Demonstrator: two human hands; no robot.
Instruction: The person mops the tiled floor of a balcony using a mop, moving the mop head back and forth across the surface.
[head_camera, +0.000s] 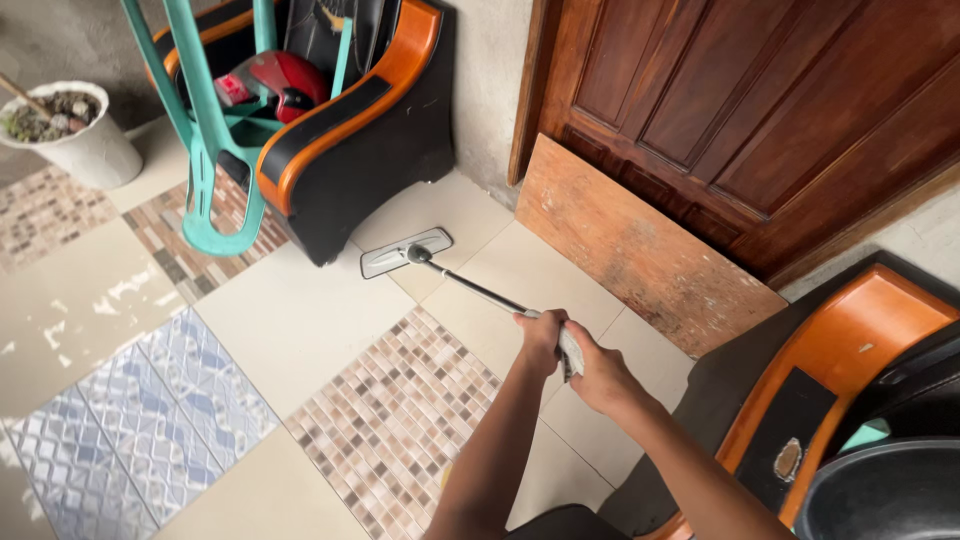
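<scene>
Both your hands wrapped round mop handle (480, 290), mid-frame: left hand (541, 340) ahead, right hand (600, 375) behind. Mop head (405, 252) flat on tile beside armchair (350, 150), upper centre. Keep head flat, push along chair base, short strokes, avoid board (640, 250) against door.

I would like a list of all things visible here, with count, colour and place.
Mop: one, grey flat head, dark handle, on the pale tiles by the armchair.
Armchair: one, black and orange, top centre.
Second armchair: one, black and orange, right edge.
Plastic chair: one, green, upturned on the first armchair.
Helmet: one, red, on that armchair's seat.
Pot: one, white, top left.
Door: one, brown wood, top right.
Board: one, worn brown, leaning under the door.
Left hand: gripping the handle.
Right hand: gripping the handle behind it.
</scene>
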